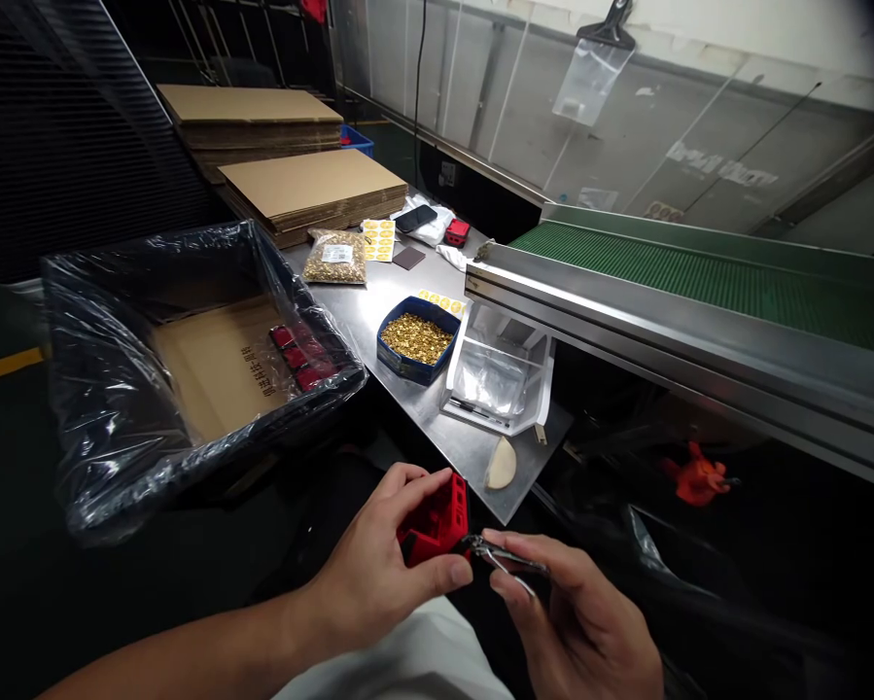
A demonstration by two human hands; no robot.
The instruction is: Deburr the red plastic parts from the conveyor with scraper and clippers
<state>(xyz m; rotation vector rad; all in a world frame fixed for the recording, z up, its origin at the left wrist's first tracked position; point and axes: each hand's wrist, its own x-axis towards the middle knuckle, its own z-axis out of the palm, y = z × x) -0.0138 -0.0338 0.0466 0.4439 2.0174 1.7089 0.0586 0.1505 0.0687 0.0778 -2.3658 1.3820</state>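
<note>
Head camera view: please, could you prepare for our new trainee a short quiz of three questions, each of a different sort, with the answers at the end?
1. Multiple choice. What does the right hand hold? (a) a pen (b) metal clippers (c) a cardboard sheet

2. True or false. The blue tray of gold-coloured pieces stands on the metal table.

3. Fill in the colour. The left hand holds a ____ casing.

Key: 1. b; 2. true; 3. red.

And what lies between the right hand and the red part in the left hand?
In the head view, a silvery clipper, held by the right hand, its tip at or very near the red part.
</note>
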